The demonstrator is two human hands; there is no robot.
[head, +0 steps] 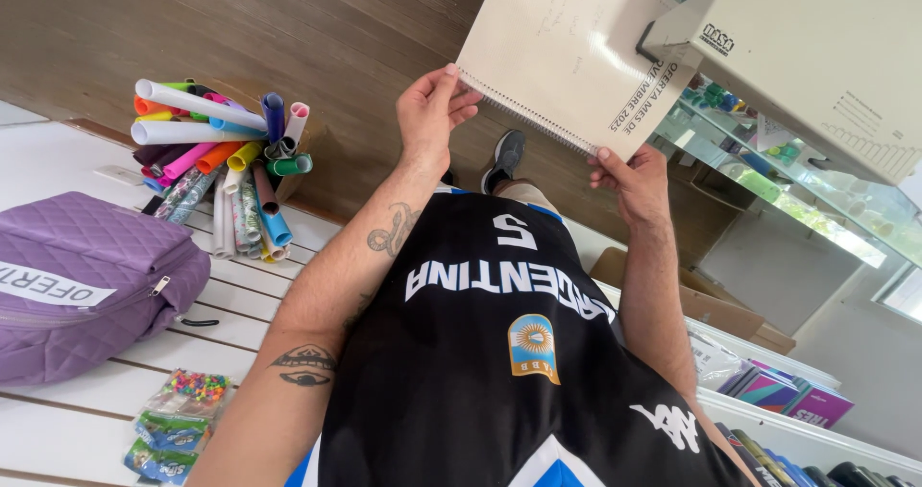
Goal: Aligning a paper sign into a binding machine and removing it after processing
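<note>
Spiral notebook [567, 50] is held up in the air, far side of the scene, above the wood floor [240, 26]. Both grips are closed on it along the wire-bound edge. That edge is the long axis, running diagonally from upper left down to lower right. Left hand [432, 112] pinches the upper-left end, right hand [634, 184] the lower-right end. The sheet extends up and away from both grips. Neither hand is nearer. Rolled coloured paper [221, 160] and a purple quilted bag [86, 285] sit on the white counter [67, 420], left, well apart.

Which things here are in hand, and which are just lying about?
In hand: spiral notebook, held by left hand and right hand.

Lying about: rolled coloured sheets, purple quilted bag, bead packets, books.
</note>
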